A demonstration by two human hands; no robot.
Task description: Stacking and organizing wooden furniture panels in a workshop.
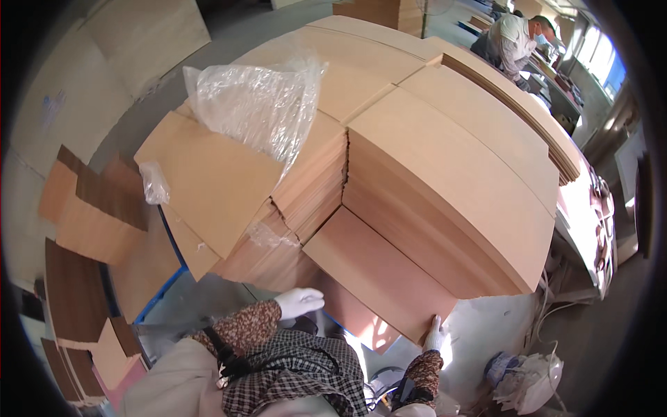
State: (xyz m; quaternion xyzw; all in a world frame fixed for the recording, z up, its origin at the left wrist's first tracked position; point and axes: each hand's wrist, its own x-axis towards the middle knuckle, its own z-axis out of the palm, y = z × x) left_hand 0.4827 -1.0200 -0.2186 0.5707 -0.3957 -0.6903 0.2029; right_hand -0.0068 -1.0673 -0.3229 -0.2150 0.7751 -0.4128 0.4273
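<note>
My left hand [300,304], in a white glove, hovers beside the near edge of a stack of tan boards [278,254]. Its fingers are loosely extended, and nothing shows in them. A long flat fibreboard panel [379,271] lies slanted in the gap between the stacks, lower than their tops. At the panel's near right corner is my right hand [435,335], gloved too, gripping the edge; part of its fingers is hidden. A second board [361,316], partly in sunlight, shows below the panel's left side.
A tall stack of boards [451,181] rises right of the panel. Crumpled clear plastic film [257,104] covers part of the left stacks. Brown board piles [104,215] stand at far left. A white plastic bundle [531,379] lies at lower right. A masked person [511,42] works at back right.
</note>
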